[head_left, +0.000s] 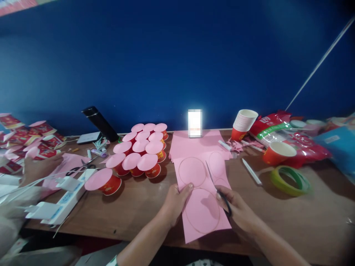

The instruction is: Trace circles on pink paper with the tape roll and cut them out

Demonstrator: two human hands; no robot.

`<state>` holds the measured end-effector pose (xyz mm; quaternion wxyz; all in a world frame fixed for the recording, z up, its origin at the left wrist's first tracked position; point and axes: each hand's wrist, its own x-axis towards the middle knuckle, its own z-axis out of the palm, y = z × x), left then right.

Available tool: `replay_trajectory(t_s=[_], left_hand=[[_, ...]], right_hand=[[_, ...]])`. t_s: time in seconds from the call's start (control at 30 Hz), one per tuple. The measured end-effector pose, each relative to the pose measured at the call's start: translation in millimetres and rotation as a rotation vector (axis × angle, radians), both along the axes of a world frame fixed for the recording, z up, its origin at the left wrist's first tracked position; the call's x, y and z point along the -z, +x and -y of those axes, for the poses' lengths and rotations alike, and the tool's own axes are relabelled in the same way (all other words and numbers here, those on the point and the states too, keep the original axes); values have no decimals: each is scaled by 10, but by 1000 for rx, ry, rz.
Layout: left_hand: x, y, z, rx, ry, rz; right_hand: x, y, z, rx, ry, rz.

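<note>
Left of the pink sheet, bare table is lying open down to the near edge. Beyond that gap, disc-capped red cups are crowding the way, with another person's hand lying past them. Behind the sheet a pink paper stack is blocking. Right of the sheet a wide bare stretch is opening, with a white pen and tape rolls fencing its far side. The left hand and the right hand with its scissors are occupying the sheet's side edges.
</note>
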<state>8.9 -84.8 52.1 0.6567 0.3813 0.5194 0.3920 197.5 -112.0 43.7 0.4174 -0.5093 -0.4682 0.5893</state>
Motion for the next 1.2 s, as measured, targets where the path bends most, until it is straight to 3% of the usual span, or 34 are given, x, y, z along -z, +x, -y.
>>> replay_trajectory(t_s=[0.4, 0.73, 0.97, 1.2], left_hand=[[-53, 24, -17, -12, -5, -58], [-75, 5, 2, -17, -24, -60], [-89, -4, 10, -1, -29, -66], [-75, 29, 84, 30, -69, -21]], right_hand=[[15, 13, -10, -13, 18, -50], [-135, 32, -43, -99, 11, -100], [-62, 82, -70, -132, -14, -51], [-142, 79, -122, -98, 41, -1]])
